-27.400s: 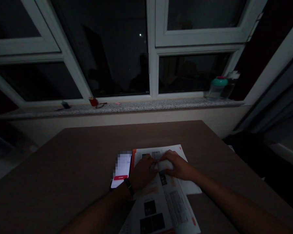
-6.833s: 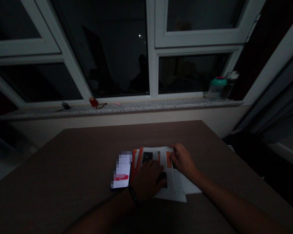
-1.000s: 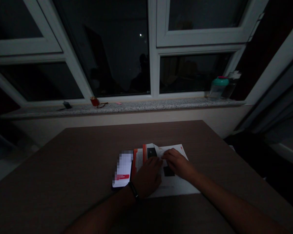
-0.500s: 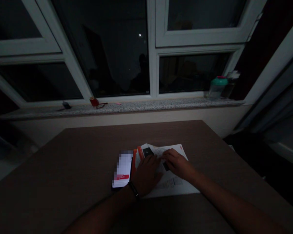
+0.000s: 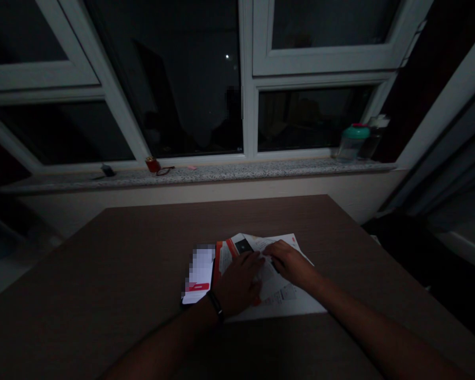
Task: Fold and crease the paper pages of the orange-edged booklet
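A printed paper sheet (image 5: 285,298) with orange bands and dark pictures lies folded on the brown table (image 5: 103,274), its upper flap bent over. My left hand (image 5: 237,282) presses on the sheet's left part, and a dark band circles that wrist (image 5: 216,306). My right hand (image 5: 291,262) lies on the fold at the upper right, its fingertips close to my left hand. A lit smartphone (image 5: 199,274), its screen blurred out, lies just left of the sheet and touches my left hand's edge.
The table's far edge stands below a speckled stone windowsill (image 5: 198,174). On the sill are a green-lidded plastic bottle (image 5: 351,143), a small red object (image 5: 152,164) and a small dark object (image 5: 108,170). Dark window panes rise behind, with a curtain at the right.
The sheet has been folded over since the earliest frame. Over the last second the flap has flattened under my hands, and the lower dark picture has slid mostly beneath my right hand.
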`<state>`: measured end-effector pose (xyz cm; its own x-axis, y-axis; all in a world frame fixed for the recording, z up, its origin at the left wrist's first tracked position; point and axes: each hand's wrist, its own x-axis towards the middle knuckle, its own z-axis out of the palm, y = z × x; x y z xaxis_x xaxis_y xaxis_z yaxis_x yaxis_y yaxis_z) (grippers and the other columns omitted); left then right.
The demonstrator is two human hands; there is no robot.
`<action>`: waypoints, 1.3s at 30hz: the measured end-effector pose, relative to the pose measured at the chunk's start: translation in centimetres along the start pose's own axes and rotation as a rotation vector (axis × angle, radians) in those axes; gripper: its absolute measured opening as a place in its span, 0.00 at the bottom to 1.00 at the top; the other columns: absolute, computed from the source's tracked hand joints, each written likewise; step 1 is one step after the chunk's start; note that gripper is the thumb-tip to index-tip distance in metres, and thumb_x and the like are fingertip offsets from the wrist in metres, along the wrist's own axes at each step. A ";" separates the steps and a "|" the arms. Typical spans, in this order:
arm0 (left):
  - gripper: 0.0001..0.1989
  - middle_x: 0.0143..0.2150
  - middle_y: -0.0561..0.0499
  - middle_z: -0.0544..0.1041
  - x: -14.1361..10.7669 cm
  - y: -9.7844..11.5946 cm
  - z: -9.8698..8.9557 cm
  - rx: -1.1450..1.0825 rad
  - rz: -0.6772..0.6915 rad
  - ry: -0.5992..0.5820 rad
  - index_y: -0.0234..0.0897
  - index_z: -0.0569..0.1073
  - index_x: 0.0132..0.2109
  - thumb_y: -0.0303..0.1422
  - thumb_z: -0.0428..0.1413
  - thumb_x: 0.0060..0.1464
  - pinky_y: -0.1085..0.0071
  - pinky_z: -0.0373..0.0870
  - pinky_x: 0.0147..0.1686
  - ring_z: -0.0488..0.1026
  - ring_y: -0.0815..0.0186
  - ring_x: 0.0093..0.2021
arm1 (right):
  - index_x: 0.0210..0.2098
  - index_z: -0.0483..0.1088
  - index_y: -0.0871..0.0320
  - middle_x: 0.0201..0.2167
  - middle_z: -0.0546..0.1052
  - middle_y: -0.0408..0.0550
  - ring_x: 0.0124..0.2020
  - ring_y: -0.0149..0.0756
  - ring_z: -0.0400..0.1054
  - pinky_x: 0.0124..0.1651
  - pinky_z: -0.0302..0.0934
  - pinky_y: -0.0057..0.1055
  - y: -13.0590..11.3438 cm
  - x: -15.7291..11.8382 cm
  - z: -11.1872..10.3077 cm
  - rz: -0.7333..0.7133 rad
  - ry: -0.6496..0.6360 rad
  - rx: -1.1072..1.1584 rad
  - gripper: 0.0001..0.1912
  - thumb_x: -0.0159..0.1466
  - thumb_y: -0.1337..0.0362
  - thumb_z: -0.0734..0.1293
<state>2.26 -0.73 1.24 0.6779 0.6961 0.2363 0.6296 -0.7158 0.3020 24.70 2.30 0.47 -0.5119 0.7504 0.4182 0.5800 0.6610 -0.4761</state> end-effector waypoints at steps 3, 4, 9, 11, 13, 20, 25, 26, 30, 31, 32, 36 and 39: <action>0.29 0.67 0.43 0.59 0.0 0.1 0.1 0.015 -0.053 0.005 0.39 0.58 0.65 0.30 0.55 0.58 0.50 0.57 0.63 0.54 0.52 0.66 | 0.48 0.72 0.56 0.45 0.75 0.51 0.49 0.41 0.66 0.53 0.63 0.40 -0.3 -0.1 0.1 -0.006 0.013 -0.015 0.19 0.62 0.77 0.60; 0.30 0.67 0.43 0.59 0.0 0.2 0.1 0.020 -0.072 0.003 0.39 0.57 0.66 0.31 0.55 0.59 0.50 0.57 0.63 0.54 0.52 0.66 | 0.49 0.71 0.56 0.44 0.75 0.51 0.49 0.42 0.66 0.53 0.63 0.40 -0.4 -0.2 0.2 -0.011 0.007 -0.015 0.19 0.63 0.77 0.60; 0.29 0.65 0.42 0.62 0.1 0.2 0.1 0.036 -0.127 0.008 0.39 0.60 0.65 0.33 0.58 0.59 0.51 0.58 0.62 0.56 0.51 0.65 | 0.50 0.70 0.55 0.45 0.74 0.51 0.50 0.41 0.65 0.53 0.63 0.40 -0.5 -0.2 0.5 -0.062 -0.028 0.006 0.19 0.63 0.76 0.61; 0.28 0.63 0.42 0.63 0.1 0.1 0.1 0.029 -0.123 0.020 0.39 0.61 0.64 0.35 0.58 0.59 0.52 0.59 0.61 0.57 0.52 0.64 | 0.49 0.70 0.55 0.45 0.74 0.51 0.49 0.41 0.65 0.52 0.63 0.39 -0.5 -0.2 0.5 -0.051 -0.015 0.009 0.17 0.64 0.75 0.62; 0.28 0.62 0.43 0.63 0.1 -0.1 0.3 0.019 -0.108 0.032 0.40 0.61 0.64 0.35 0.58 0.59 0.52 0.60 0.61 0.58 0.52 0.63 | 0.48 0.70 0.56 0.44 0.74 0.51 0.48 0.41 0.66 0.51 0.63 0.39 -0.6 -0.1 0.5 -0.018 -0.001 -0.008 0.15 0.64 0.73 0.63; 0.26 0.60 0.42 0.65 0.2 -0.3 -0.1 0.030 -0.076 0.024 0.41 0.66 0.61 0.35 0.60 0.57 0.52 0.63 0.58 0.61 0.51 0.61 | 0.50 0.72 0.58 0.46 0.73 0.53 0.50 0.44 0.65 0.53 0.63 0.41 -0.4 -0.2 0.5 0.017 -0.015 -0.119 0.15 0.64 0.71 0.63; 0.25 0.64 0.38 0.62 0.0 -0.6 -0.2 0.024 -0.038 -0.011 0.38 0.66 0.60 0.37 0.60 0.57 0.50 0.60 0.61 0.59 0.48 0.64 | 0.51 0.72 0.58 0.48 0.72 0.54 0.50 0.43 0.65 0.54 0.62 0.42 -0.1 -0.2 0.4 0.035 -0.031 -0.130 0.15 0.66 0.70 0.62; 0.25 0.65 0.39 0.62 0.0 -0.7 -0.1 0.021 -0.035 -0.011 0.38 0.66 0.60 0.37 0.60 0.57 0.49 0.60 0.61 0.58 0.49 0.65 | 0.51 0.72 0.58 0.48 0.72 0.54 0.51 0.43 0.65 0.54 0.62 0.42 -0.1 -0.2 0.4 0.039 -0.030 -0.129 0.15 0.66 0.70 0.62; 0.24 0.66 0.40 0.61 0.0 -0.8 0.3 0.002 -0.054 0.002 0.40 0.67 0.58 0.37 0.61 0.56 0.49 0.59 0.62 0.58 0.49 0.66 | 0.51 0.72 0.58 0.48 0.72 0.54 0.52 0.43 0.65 0.54 0.63 0.41 0.0 -0.1 0.4 0.047 -0.033 -0.138 0.15 0.67 0.71 0.61; 0.24 0.65 0.40 0.62 0.0 -0.8 0.3 -0.006 -0.063 0.006 0.40 0.67 0.58 0.37 0.62 0.55 0.50 0.59 0.62 0.58 0.50 0.66 | 0.51 0.72 0.58 0.48 0.72 0.54 0.52 0.43 0.65 0.54 0.63 0.42 0.0 -0.1 0.3 0.046 -0.038 -0.142 0.15 0.67 0.71 0.61; 0.25 0.65 0.40 0.62 0.0 -0.7 0.3 -0.016 -0.073 0.005 0.39 0.67 0.58 0.36 0.62 0.55 0.50 0.60 0.62 0.58 0.50 0.66 | 0.51 0.72 0.58 0.48 0.72 0.54 0.52 0.44 0.64 0.54 0.63 0.42 -0.1 -0.1 0.3 0.043 -0.045 -0.147 0.15 0.66 0.71 0.61; 0.28 0.64 0.41 0.62 0.1 -0.2 -0.1 -0.049 -0.092 0.023 0.39 0.63 0.60 0.35 0.62 0.55 0.51 0.61 0.61 0.58 0.51 0.65 | 0.50 0.73 0.57 0.47 0.72 0.54 0.51 0.44 0.64 0.54 0.62 0.42 -0.5 -0.2 -0.1 0.015 -0.087 -0.154 0.16 0.65 0.72 0.62; 0.29 0.65 0.43 0.62 0.2 0.1 -0.4 -0.061 -0.087 0.028 0.41 0.63 0.61 0.33 0.62 0.55 0.51 0.62 0.61 0.58 0.52 0.65 | 0.48 0.73 0.57 0.45 0.72 0.53 0.49 0.43 0.65 0.53 0.62 0.41 -1.0 -0.3 -0.6 0.002 -0.111 -0.153 0.15 0.64 0.72 0.62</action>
<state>2.27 -0.66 1.69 0.6101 0.7574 0.2326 0.6609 -0.6485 0.3779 24.63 1.41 1.30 -0.5725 0.7524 0.3258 0.6661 0.6585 -0.3502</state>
